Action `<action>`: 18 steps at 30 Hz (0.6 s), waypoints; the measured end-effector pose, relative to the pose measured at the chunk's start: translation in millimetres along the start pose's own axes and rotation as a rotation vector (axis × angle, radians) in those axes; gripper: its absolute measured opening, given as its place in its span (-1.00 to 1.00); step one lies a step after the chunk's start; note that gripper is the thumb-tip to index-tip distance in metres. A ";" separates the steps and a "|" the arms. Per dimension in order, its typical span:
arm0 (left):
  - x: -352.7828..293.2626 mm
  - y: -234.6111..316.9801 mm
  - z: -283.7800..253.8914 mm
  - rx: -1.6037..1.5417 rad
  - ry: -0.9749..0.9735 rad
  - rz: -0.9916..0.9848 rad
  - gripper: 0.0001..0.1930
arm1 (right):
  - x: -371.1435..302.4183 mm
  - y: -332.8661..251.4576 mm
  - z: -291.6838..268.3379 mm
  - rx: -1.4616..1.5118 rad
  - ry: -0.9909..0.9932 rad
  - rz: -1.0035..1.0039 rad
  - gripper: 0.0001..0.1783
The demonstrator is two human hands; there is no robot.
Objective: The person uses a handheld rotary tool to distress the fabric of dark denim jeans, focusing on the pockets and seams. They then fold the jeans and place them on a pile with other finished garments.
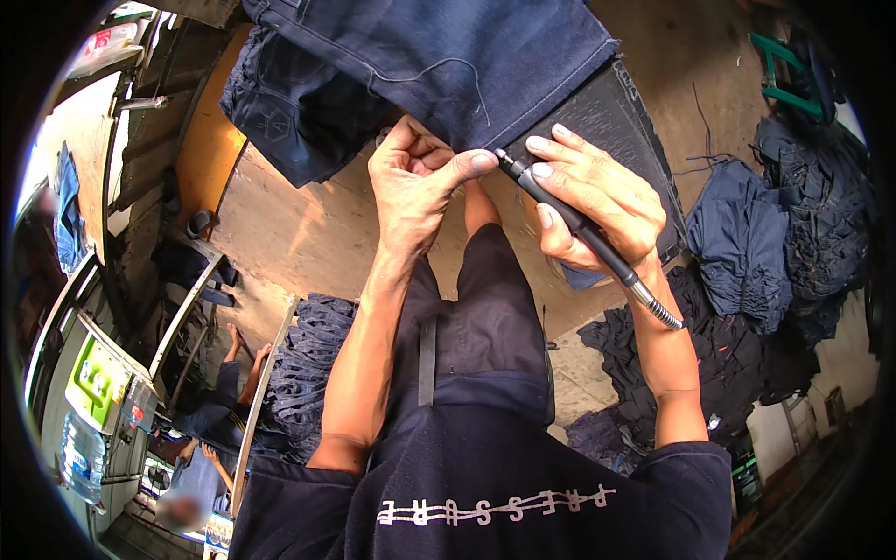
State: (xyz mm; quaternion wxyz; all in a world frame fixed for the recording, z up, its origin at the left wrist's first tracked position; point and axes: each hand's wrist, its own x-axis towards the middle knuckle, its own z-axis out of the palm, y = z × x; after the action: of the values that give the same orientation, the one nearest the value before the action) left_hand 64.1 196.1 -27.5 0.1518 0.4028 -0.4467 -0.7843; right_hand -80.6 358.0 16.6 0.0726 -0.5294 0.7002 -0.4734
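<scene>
I'm looking down thru the head cam, 12 o'clock = away from the wearer. L hand (420, 177) is pinching the near corner of a dark blue denim leg (476, 61), thumb on top, fingers curling behind. Cloth is lying at 12 to 1 from that pinch, so L is the nearer hand, in contact. R hand (597, 201) isn't gripping cloth; it's grasping a black pen-shaped tool (582, 226) w/ thumb and fingers, barrel running approx 10:30 to 4:30, tip at the 10:30 end, spring-sleeved tail trailing past the wrist.

Key relation imo: tool tip is sitting just beside the L thumb tip, approx 2 to 3 o'clock of it, at the leg's near corner. Hem edge is running from there toward 1-2, so barrel is lying roughly crosswise to it. Can't tell for sure if tip is touching cloth or thumb; gap's too small at this res.

Loose thread (479, 89) is looping over the leg, at 12 from the tip. Black board (611, 126) is showing past the hem, approx 1-2 from the pinch. 2nd dark garment (285, 107) is hanging at 10 from L.
</scene>
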 end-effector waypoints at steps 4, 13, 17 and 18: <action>-0.4 2.0 0.8 -0.006 -0.014 0.009 -0.58 | 0.8 -0.2 -0.3 -0.010 0.012 -0.002 -0.77; -1.5 0.9 0.0 -0.014 -0.011 0.009 -0.56 | 0.5 0.6 -2.4 -0.032 0.039 0.017 -0.74; 0.4 0.0 -0.7 -0.017 -0.017 0.016 -0.55 | 0.6 1.5 -3.1 -0.047 0.053 0.040 -0.74; 0.5 -0.2 -0.5 -0.022 -0.018 0.018 -0.55 | 0.6 1.9 -3.2 -0.049 0.063 0.033 -0.74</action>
State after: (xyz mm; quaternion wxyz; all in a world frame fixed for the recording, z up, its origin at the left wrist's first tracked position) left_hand 64.2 195.7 -28.0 0.1589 0.3900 -0.4432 -0.7914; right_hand -84.1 359.3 17.1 0.0452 -0.5042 0.7221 -0.4715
